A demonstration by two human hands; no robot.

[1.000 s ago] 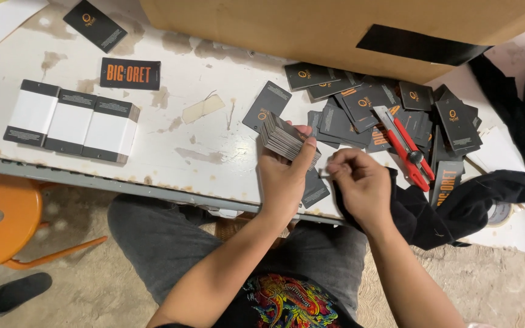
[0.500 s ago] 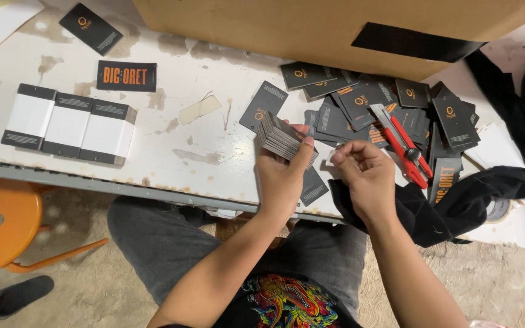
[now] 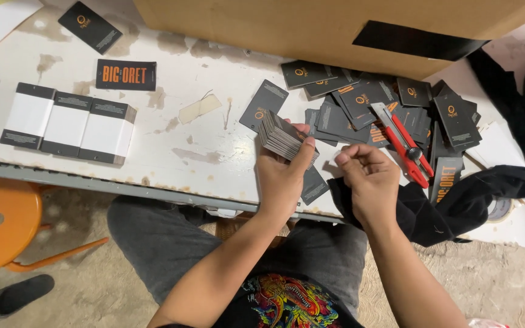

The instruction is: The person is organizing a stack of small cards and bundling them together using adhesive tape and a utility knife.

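On the worn white painted table (image 3: 153, 152), a big brown cardboard box (image 3: 311, 30) fills the far edge; a black cloth (image 3: 457, 200) drapes over the near right edge. Three white black-ended card packs (image 3: 68, 123) sit far left, bare tabletop between them and the hands. A loose heap of dark grey cards (image 3: 360, 103) lies beyond the hands, a red utility knife (image 3: 403, 143) on top. Left hand (image 3: 284, 176) clenched around a thick stack of dark cards (image 3: 282, 136), just above the near edge. Right hand (image 3: 369, 179) beside it, fingers curled; can't tell if it pinches anything.
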